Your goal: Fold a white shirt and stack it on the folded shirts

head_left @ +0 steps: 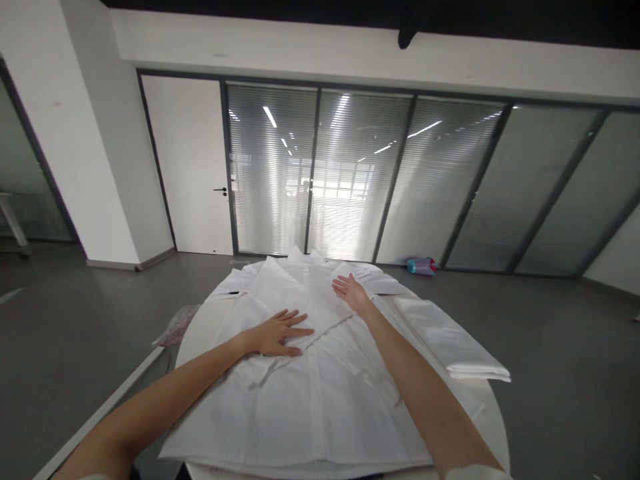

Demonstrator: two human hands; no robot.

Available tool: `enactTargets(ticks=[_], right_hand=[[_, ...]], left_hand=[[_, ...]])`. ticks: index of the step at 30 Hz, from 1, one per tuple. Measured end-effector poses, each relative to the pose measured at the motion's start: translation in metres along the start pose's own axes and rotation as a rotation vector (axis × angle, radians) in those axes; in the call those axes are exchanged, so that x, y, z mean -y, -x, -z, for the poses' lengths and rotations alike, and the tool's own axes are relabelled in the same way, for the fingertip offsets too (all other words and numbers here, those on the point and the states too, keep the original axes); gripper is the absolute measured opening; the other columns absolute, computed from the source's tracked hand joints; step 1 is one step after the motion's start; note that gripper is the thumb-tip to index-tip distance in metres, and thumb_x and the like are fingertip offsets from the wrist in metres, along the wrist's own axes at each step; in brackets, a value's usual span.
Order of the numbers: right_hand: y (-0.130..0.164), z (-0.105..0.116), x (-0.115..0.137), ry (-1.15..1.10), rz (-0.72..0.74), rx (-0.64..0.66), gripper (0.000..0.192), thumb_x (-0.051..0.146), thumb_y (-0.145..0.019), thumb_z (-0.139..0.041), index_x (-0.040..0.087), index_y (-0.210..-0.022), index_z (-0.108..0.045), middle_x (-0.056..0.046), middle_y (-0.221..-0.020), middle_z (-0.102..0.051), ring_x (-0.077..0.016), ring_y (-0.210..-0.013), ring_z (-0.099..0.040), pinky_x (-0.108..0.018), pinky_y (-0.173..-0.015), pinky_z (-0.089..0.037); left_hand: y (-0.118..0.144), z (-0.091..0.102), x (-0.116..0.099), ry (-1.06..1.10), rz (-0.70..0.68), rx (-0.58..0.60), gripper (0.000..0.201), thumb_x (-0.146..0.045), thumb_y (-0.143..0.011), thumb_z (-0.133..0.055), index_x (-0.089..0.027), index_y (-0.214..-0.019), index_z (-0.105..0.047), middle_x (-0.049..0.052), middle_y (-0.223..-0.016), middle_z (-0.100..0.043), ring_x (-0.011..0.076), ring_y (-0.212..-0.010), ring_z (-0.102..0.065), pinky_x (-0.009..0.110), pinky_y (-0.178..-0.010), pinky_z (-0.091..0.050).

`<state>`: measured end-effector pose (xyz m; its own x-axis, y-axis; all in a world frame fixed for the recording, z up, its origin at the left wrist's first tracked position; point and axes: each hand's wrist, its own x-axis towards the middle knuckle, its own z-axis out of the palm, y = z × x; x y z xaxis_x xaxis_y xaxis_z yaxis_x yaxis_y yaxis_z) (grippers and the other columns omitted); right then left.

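Observation:
A white lab coat or long shirt [280, 413] lies spread over a round white table [493, 427], its collar at the far end and its hem at the near edge. One sleeve is folded slantwise across its chest. My left hand [281, 333] rests palm down on that folded cloth, fingers spread. Farther off and to the right, my right hand [352, 292] is tilted on its side above the cloth near the upper chest, fingers stretched out; whether it touches the fabric I cannot tell. Neither hand grips anything.
A folded white cloth [450, 337] lies at the table's right side. A clear plastic bag with something reddish [177, 325] sits at the left edge. On the floor by the glass partition is a blue and red package [421, 267]. A white door [190, 167] stands behind.

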<state>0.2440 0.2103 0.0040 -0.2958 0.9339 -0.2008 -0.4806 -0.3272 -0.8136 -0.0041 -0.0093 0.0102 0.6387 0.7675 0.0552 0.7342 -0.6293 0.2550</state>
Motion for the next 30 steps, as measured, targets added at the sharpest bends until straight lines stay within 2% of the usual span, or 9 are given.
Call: enactTargets(ticks=[4,9,11,14,16,20,22,26,30], right_hand=[[-0.013,0.006,0.011,-0.032,-0.088,-0.034,0.058,0.051,-0.102,-0.033,0.006,-0.136,-0.047,-0.026,-0.116,-0.066,-0.0245,-0.090,-0.072,-0.041,-0.076,-0.060],[-0.031,0.018,0.035,-0.076,0.021,-0.214,0.059,0.058,-0.102,-0.017,0.026,-0.151,-0.026,-0.013,-0.126,-0.063,-0.0154,-0.087,-0.071,-0.035,-0.079,-0.060],[-0.034,0.019,0.041,-0.079,0.037,-0.213,0.060,0.060,-0.101,-0.019,0.026,-0.149,-0.032,-0.012,-0.122,-0.065,-0.0156,-0.087,-0.070,-0.035,-0.080,-0.060],[-0.032,0.020,0.040,-0.064,-0.031,-0.120,0.066,0.062,-0.098,-0.032,0.012,-0.139,-0.047,-0.021,-0.117,-0.066,-0.0220,-0.090,-0.071,-0.042,-0.081,-0.059],[-0.031,0.021,0.036,-0.046,-0.087,-0.087,0.067,0.059,-0.098,-0.034,0.005,-0.136,-0.048,-0.026,-0.118,-0.064,-0.0249,-0.092,-0.071,-0.045,-0.080,-0.059],[-0.040,0.023,0.034,-0.029,-0.028,-0.202,0.063,0.057,-0.102,-0.019,0.016,-0.145,-0.036,-0.020,-0.127,-0.060,-0.0181,-0.092,-0.070,-0.035,-0.076,-0.060],[-0.046,0.023,0.036,-0.018,0.020,-0.248,0.058,0.058,-0.102,-0.021,0.022,-0.145,-0.035,-0.015,-0.126,-0.061,-0.0147,-0.090,-0.069,-0.030,-0.076,-0.059],[-0.048,0.021,0.036,0.010,0.010,-0.222,0.057,0.058,-0.100,-0.030,0.016,-0.134,-0.049,-0.016,-0.113,-0.066,-0.0173,-0.084,-0.068,-0.031,-0.074,-0.060],[-0.044,0.023,0.032,0.029,-0.004,-0.226,0.057,0.056,-0.101,-0.026,0.013,-0.131,-0.050,-0.017,-0.112,-0.065,-0.0178,-0.083,-0.068,-0.034,-0.076,-0.059]], left_hand=[[0.000,-0.001,0.000,-0.007,-0.002,-0.008,0.068,-0.067,-0.091,-0.047,-0.038,-0.151,-0.036,0.007,-0.163,-0.019,0.0348,-0.150,-0.015,0.056,-0.119,-0.013],[0.001,-0.001,0.000,-0.006,-0.012,-0.019,0.067,-0.066,-0.091,-0.048,-0.037,-0.151,-0.036,0.005,-0.163,-0.020,0.0331,-0.150,-0.015,0.054,-0.120,-0.012],[0.001,-0.001,0.000,-0.007,-0.015,-0.024,0.067,-0.065,-0.091,-0.048,-0.038,-0.151,-0.036,0.005,-0.163,-0.020,0.0329,-0.150,-0.016,0.054,-0.120,-0.013],[0.000,-0.001,0.000,-0.006,-0.016,-0.029,0.067,-0.065,-0.091,-0.048,-0.039,-0.151,-0.035,0.005,-0.163,-0.020,0.0340,-0.150,-0.016,0.055,-0.120,-0.014],[0.000,-0.002,0.001,-0.007,-0.015,-0.033,0.067,-0.065,-0.092,-0.047,-0.039,-0.152,-0.034,0.005,-0.163,-0.020,0.0342,-0.150,-0.016,0.055,-0.120,-0.014],[0.002,-0.005,0.003,-0.013,-0.019,-0.024,0.066,-0.064,-0.094,-0.045,-0.039,-0.153,-0.031,0.005,-0.163,-0.019,0.0331,-0.150,-0.014,0.055,-0.120,-0.011],[0.003,-0.003,0.003,-0.024,-0.021,-0.018,0.066,-0.064,-0.094,-0.044,-0.039,-0.153,-0.030,0.005,-0.164,-0.018,0.0331,-0.150,-0.013,0.056,-0.120,-0.011],[-0.008,0.004,-0.002,-0.052,-0.025,-0.035,0.063,-0.066,-0.093,-0.045,-0.036,-0.148,-0.042,0.005,-0.162,-0.025,0.0328,-0.149,-0.019,0.054,-0.120,-0.015],[-0.038,0.001,-0.011,-0.048,-0.077,-0.128,0.050,-0.055,-0.101,-0.033,-0.030,-0.138,-0.054,0.004,-0.158,-0.035,0.0265,-0.149,-0.023,0.047,-0.121,-0.018]])
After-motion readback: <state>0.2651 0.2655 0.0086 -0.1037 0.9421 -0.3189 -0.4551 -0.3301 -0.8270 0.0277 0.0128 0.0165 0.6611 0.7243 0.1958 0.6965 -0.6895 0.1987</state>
